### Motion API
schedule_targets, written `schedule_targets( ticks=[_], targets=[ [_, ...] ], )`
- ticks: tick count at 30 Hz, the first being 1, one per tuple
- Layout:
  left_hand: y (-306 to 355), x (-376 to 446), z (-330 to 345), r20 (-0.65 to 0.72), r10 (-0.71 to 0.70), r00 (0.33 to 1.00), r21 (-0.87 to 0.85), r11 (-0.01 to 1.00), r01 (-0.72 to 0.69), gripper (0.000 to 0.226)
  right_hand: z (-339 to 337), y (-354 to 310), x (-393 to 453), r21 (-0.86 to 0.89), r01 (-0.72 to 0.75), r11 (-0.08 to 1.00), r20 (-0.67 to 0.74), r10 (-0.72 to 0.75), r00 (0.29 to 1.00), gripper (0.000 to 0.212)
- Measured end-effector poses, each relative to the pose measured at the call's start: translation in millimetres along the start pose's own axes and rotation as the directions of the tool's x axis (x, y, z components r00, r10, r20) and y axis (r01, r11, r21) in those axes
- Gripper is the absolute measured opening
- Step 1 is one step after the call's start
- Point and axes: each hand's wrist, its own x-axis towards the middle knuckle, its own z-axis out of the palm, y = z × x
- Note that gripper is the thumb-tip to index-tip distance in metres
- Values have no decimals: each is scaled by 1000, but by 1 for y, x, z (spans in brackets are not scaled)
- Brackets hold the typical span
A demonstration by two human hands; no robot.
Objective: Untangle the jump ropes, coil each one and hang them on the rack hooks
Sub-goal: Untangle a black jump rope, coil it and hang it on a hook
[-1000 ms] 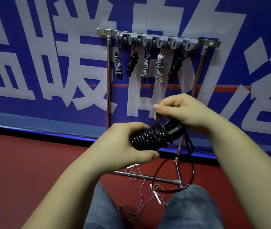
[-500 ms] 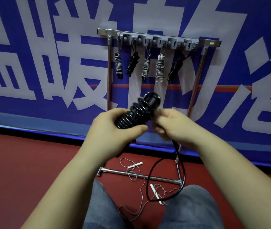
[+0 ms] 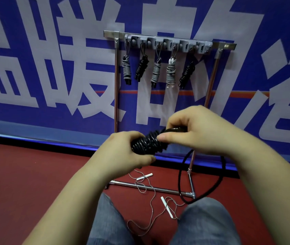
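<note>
1. Black jump rope (image 3: 147,143) is mid-coil right now, wound into a fat ribbed bundle that sits between both hands, in front of the rack and a bit below its hooks.
2. Left hand (image 3: 123,154) has its grip wrapped around the lower left end of the bundle, fingers curled over the top and thumb underneath.
3. Right hand (image 3: 193,131) has its grip closed on the upper right end, fingers curled over the handle end and the thumb lying along the coils.
4. Loose tail of the same rope (image 3: 181,174) drops from under the right hand in a big loop, down to the floor near the right knee, then back up.
5. Metal rack (image 3: 116,82) stands against the blue banner (image 3: 34,68) with white lettering. Its grey hook strip (image 3: 167,44) runs along the top bar.
6. Five coiled ropes already hang there: a grey one (image 3: 126,71), a black one (image 3: 141,68), another grey (image 3: 155,73), a pale one with white handles (image 3: 171,73) and another black (image 3: 186,73).
7. Down on the red floor (image 3: 25,174) there's a thin grey rope (image 3: 151,209) with white handles, loose and tangled, draped over the rack's base bar and trailing between the person's knees (image 3: 208,221), which are in grey jeans.
</note>
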Motion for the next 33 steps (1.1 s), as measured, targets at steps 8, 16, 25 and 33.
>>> schedule_targets(
  ticks=[8,16,25,33],
  targets=[
    [14,-10,-1,178,222,959,-147,969,-198,26,-7,25,18,411,-33,911,-44,56,997,33],
    [21,-15,-8,104,245,964,-283,936,-207,29,10,27,20,637,-153,756,48,160,986,35],
    [25,-8,-15,-69,164,984,-424,888,-178,23,30,26,19,695,-95,713,-74,203,976,56],
    [32,-4,-15,-53,80,995,-720,688,-94,15,48,21,13,690,-70,720,-94,185,978,51]
  ],
)
